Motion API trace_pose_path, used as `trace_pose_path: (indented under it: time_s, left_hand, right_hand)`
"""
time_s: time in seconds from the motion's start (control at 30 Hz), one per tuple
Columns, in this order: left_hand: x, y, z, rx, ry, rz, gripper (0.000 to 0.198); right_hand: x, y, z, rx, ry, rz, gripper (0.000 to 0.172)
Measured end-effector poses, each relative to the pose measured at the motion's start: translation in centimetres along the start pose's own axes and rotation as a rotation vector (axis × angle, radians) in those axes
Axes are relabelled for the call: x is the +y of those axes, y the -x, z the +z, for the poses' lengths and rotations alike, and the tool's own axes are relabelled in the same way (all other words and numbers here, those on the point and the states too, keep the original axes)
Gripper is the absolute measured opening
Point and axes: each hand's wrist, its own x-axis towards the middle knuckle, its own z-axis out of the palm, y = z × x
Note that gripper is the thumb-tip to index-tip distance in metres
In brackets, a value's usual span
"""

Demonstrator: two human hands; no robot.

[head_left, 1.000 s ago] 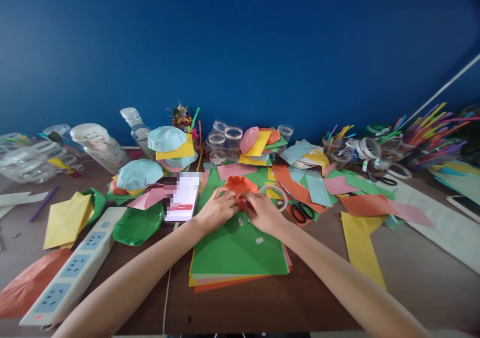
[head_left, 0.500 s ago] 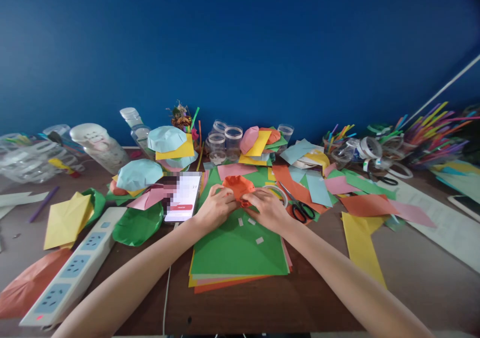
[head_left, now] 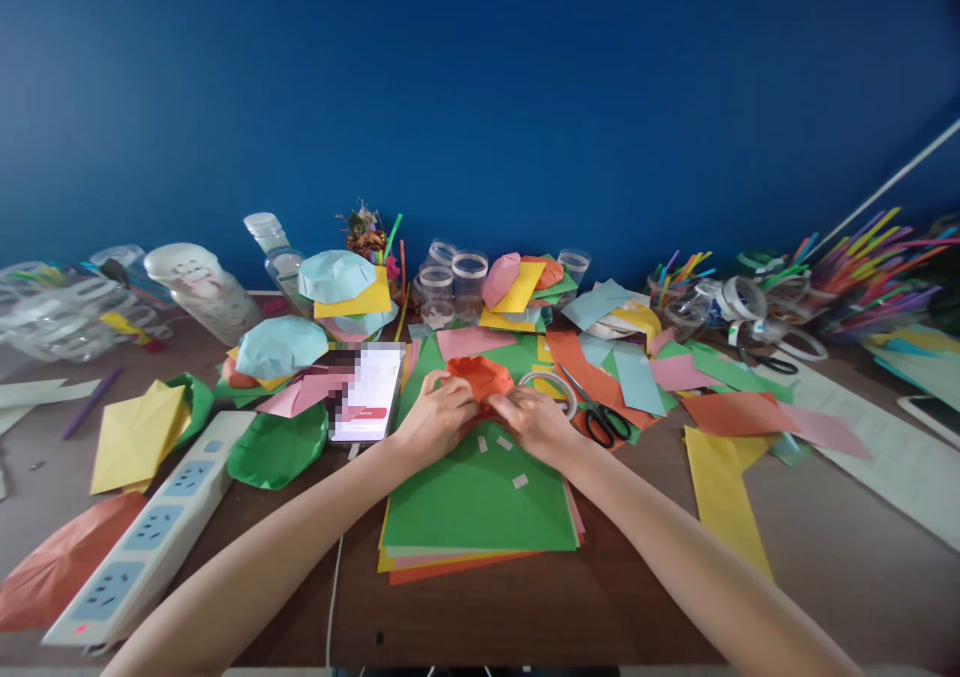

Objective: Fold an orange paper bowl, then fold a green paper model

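From the head camera, two bare arms reach out over a brown table [head_left: 825, 547] full of colored paper. The left hand [head_left: 439, 419] and the right hand [head_left: 536, 425] meet in the middle. Both hands are closed on a crumpled orange paper [head_left: 480, 375], the left hand pinching its left side and the right hand pinching its right side. The orange paper sits at the far edge of a stack of paper sheets with a green sheet [head_left: 480, 502] on top. The hands rest on that sheet too. A few small white bits [head_left: 519, 480] lie on the green sheet, near the hands.

Just right of the right hand is a ring of tape [head_left: 550, 389], and next to it lie scissors [head_left: 600, 417] with black handles. Just left of the left hand lies a phone [head_left: 367, 392]. Farther left are a round green paper shape [head_left: 276, 449], a light blue paper shape [head_left: 281, 345], a yellow folded paper [head_left: 135, 435] and a white power strip [head_left: 146, 537]. At the back, by the blue wall, stand clear cups [head_left: 466, 277]. Far to the right is a bunch of colored straws [head_left: 870, 257].
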Motion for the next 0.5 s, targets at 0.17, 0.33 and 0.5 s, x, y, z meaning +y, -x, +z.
trace_pose_path:
  time_s: [0.17,0.33,0.5]
  left_hand:
    - [-0.07,0.08,0.02,0.000,0.003,0.017,0.020]
    - [-0.24,0.15,-0.39,-0.005,0.047,0.005,0.027]
    - [0.00,0.00,-0.52,0.014,0.059,-0.036,0.015]
  right_hand:
    - [0.25,0.14,0.18,0.020,0.019,-0.055,0.025]
    - [0.26,0.24,0.07,0.041,0.020,-0.093,0.025]
    - [0.38,0.33,0.28,0.038,0.071,-0.090,0.030]
